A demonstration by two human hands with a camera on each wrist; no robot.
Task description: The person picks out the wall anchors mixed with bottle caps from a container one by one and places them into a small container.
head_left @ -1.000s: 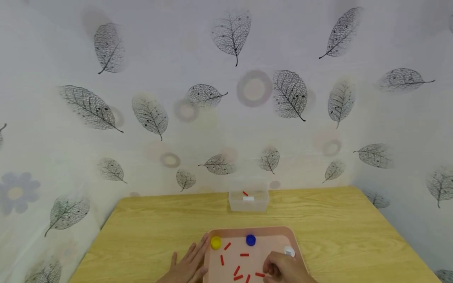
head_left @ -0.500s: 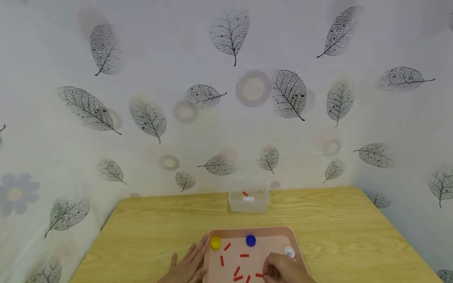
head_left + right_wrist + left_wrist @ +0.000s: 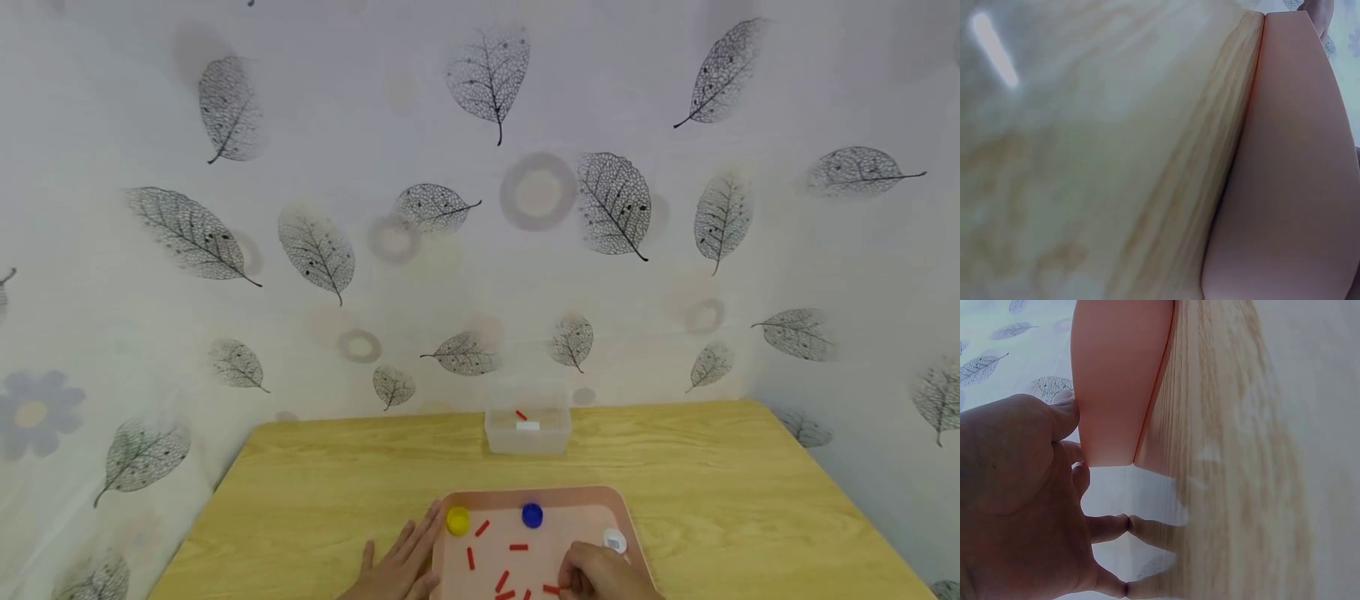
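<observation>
In the head view, a pink tray (image 3: pixel 573 498) holds several short red sticks (image 3: pixel 518 547), with a yellow cap (image 3: pixel 457 521), a blue cap (image 3: pixel 532 516) and a white round piece (image 3: pixel 614 541). My left hand (image 3: pixel 397 567) lies with straight, spread fingers along the tray's left side; in the left wrist view this hand (image 3: pixel 1022 494) touches the outer wall. Inside the tray at the lower right, my right hand (image 3: pixel 603 573) has curled fingers and appears to pinch the end of a red stick (image 3: pixel 551 589). Its fingertips are partly hidden.
A translucent box (image 3: pixel 528 442) stands behind the tray, with a red stick and a white label visible in it. The wooden table (image 3: pixel 337 467) meets a leaf-patterned backdrop (image 3: pixel 450 275). In the right wrist view, the tray's outer wall (image 3: pixel 1285 169) hides the right hand's fingertips.
The right hand's thumb and finger have closed together at the red stick's end. The left hand stays against the tray. The head view has shifted slightly.
</observation>
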